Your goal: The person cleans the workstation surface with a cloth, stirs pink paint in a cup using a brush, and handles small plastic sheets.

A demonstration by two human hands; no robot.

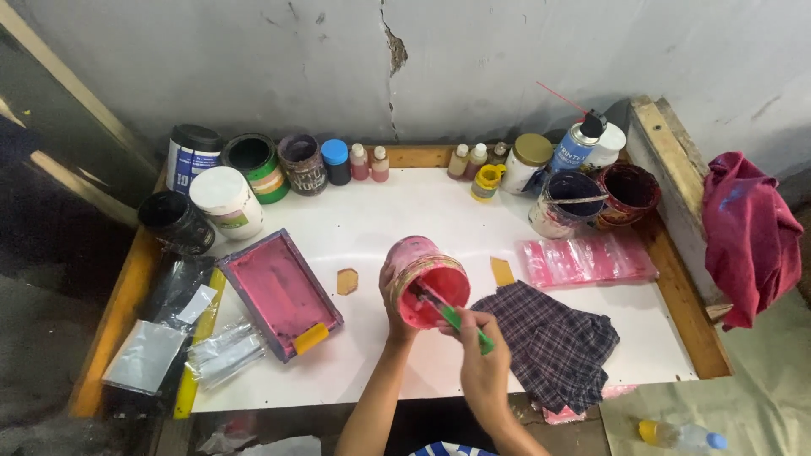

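Jars and labelled cans [253, 165] line the table's back edge. Pink-inked screen frame [279, 291] lies left. At centre, left hand [394, 295] grips a tilted pink paint tub [427, 280]; right hand [483, 355] clenches a green-handled stick [460, 323] dipped inside. Plaid cloth [553, 342] lies right.

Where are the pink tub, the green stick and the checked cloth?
Pink tub [416, 253], head view, on its outer side wall.
Green stick [457, 320], head view, on its handle above the fingers.
Checked cloth [553, 342], head view, on its middle.
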